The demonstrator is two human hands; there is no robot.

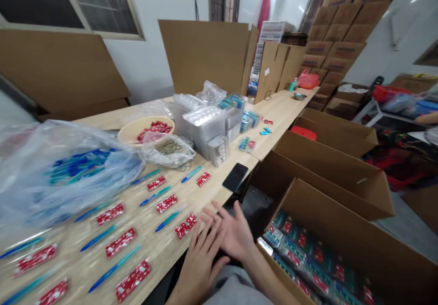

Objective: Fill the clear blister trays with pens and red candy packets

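Head view — left hand (200,264) and right hand (232,232) open, grips empty — beside red packets (186,226), blue pens (167,221).

Flattened cardboard sheets (58,70) are leaning beneath a barred window (102,3), while stacked brown cartons (337,44) are rising along the far wall. At the far end of the bench (277,122), a red plastic bag (308,80) and a steel bowl (300,96) are sitting close together. Nearer, a black smartphone (235,177) is lying by the edge. A red plastic item (304,133) is showing beside an open carton (337,134).
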